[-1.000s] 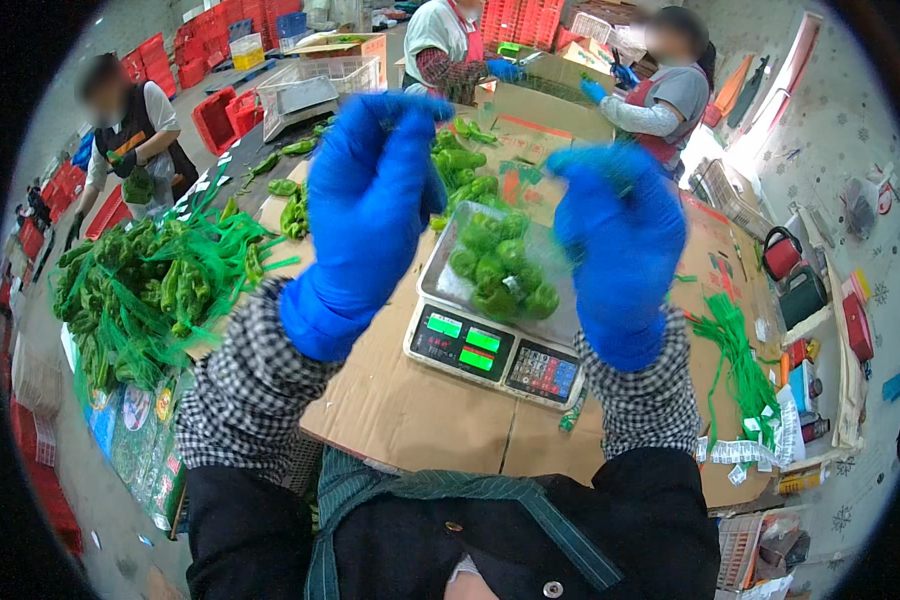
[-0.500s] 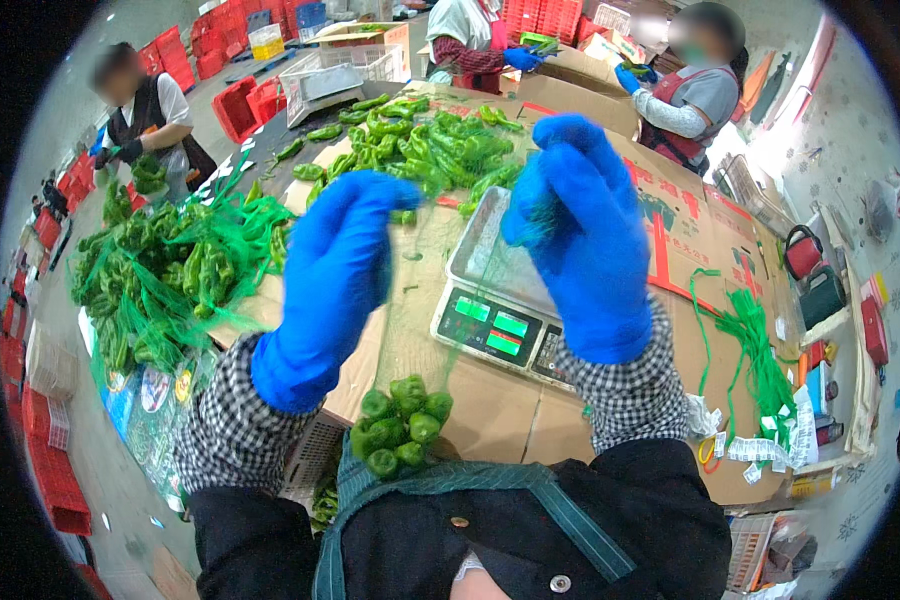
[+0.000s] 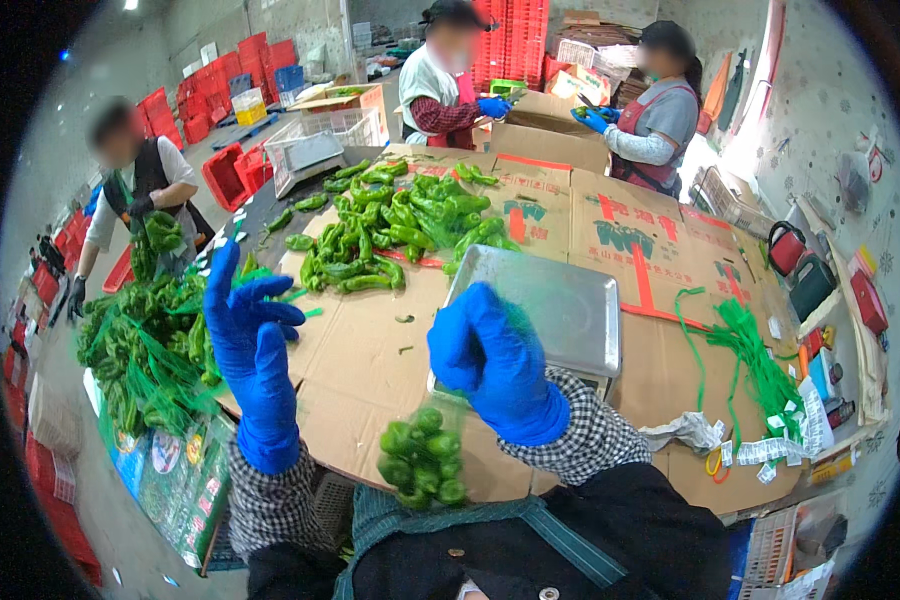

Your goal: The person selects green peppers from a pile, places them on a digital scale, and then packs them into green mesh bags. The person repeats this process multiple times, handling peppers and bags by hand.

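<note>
Just past the striped apron, at the near edge of the cardboard-covered table, spot a tight cluster of green peppers; cannot tell whether resting or hanging. Look up and to the right: right hand, blue-gloved, fingers curled together and clamped on green mesh, hazy with blur. Cannot trace the thin mesh clearly down to the cluster. Across to the left hand, blue-gloved too, fingers apart, index pointing up, well away from the right.

Directly behind the right hand, find a metal-topped scale. Swing left: a big heap of peppers, partly draped in green netting. Swing right: a bundle of green strips, with white labels around the lower end.

Beyond the scale, to the left, catch loose long peppers strewn over the cardboard. Farther off, at left, see a co-worker beside a hanging green bunch. Past the table's far side, pick out two more people, one in checked sleeves, one in grey, at an open cardboard box. Behind, take in tall stacks of red crates.
</note>
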Demonstrator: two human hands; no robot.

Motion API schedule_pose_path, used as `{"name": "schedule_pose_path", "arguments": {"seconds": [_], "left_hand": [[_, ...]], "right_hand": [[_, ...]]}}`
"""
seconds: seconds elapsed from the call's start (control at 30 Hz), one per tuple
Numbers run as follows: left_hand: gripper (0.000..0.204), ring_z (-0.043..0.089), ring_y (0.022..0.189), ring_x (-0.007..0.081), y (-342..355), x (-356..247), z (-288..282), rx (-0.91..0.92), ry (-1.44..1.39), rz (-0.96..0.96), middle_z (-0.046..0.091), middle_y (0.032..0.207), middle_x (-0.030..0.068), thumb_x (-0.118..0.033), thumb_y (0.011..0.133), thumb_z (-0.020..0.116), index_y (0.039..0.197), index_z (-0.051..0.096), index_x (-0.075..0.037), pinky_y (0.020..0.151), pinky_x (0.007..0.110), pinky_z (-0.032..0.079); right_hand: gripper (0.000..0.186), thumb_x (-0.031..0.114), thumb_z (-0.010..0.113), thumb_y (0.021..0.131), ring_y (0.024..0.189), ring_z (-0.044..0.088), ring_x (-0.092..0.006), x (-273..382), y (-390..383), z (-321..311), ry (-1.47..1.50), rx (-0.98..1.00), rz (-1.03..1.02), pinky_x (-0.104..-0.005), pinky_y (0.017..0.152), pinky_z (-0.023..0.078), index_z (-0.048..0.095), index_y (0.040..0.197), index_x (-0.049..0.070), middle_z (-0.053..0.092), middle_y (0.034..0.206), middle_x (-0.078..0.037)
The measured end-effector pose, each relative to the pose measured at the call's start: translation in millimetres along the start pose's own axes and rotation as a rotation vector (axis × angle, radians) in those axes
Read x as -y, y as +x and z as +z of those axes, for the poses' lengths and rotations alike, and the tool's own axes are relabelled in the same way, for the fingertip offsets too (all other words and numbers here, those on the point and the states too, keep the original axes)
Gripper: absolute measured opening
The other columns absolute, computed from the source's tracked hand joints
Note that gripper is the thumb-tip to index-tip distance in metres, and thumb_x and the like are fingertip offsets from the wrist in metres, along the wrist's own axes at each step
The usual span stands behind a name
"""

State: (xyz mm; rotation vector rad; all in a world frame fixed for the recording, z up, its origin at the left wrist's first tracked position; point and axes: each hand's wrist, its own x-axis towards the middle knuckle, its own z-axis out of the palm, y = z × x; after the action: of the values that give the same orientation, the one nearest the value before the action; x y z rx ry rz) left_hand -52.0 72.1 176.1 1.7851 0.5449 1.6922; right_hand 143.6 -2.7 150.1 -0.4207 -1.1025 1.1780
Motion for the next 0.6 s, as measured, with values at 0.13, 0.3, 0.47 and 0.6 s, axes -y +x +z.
{"name": "schedule_pose_path", "arguments": {"seconds": [0.13,0.3,0.47,0.6], "left_hand": [[0.059,0.054,0.100,0.0184,-80.2,37.0,22.0,0.752,-0.260,-0.509,0.054,0.117,0.0126,-0.022,0.082,0.066,0.132,0.040,-0.003,0.082,0.031,0.044],[0.022,0.056,0.074,0.0135,-78.4,14.0,34.3,0.809,-0.388,-1.062,0.061,0.089,0.0085,-0.018,0.092,0.053,0.105,0.059,-0.002,0.066,0.026,0.045],[0.051,0.037,0.049,0.0094,-38.7,-29.5,22.7,0.377,-0.419,-0.656,0.047,0.058,0.0026,-0.042,0.100,0.026,0.078,0.055,-0.006,0.049,0.024,0.030],[0.049,0.027,0.039,0.0096,2.6,-31.5,15.1,0.179,-0.752,-0.496,0.034,0.046,-0.0021,-0.043,0.099,0.028,0.076,0.053,-0.008,0.042,0.027,0.024]], "right_hand": [[0.042,0.042,0.045,0.096,0.053,0.042,-0.0047,29.1,12.1,49.2,-0.057,0.001,0.117,-0.0182,0.048,0.033,0.062,0.080,0.007,0.054,0.065,0.002],[0.052,0.036,0.061,0.088,0.079,0.055,-0.0090,41.0,35.2,34.9,0.005,0.357,-0.184,-0.0230,0.072,0.046,0.048,0.126,0.003,0.061,0.091,-0.003],[0.088,0.047,0.069,0.077,0.134,0.027,-0.0223,-40.8,-8.1,-21.6,-0.509,0.709,0.343,-0.0363,0.111,0.021,0.027,0.142,0.005,0.033,0.144,-0.015],[0.048,0.046,0.053,0.090,0.075,0.061,-0.0178,-97.6,-57.0,-21.6,-0.465,0.539,0.644,-0.0321,0.071,0.050,0.064,0.095,0.000,0.065,0.081,-0.011]]}}
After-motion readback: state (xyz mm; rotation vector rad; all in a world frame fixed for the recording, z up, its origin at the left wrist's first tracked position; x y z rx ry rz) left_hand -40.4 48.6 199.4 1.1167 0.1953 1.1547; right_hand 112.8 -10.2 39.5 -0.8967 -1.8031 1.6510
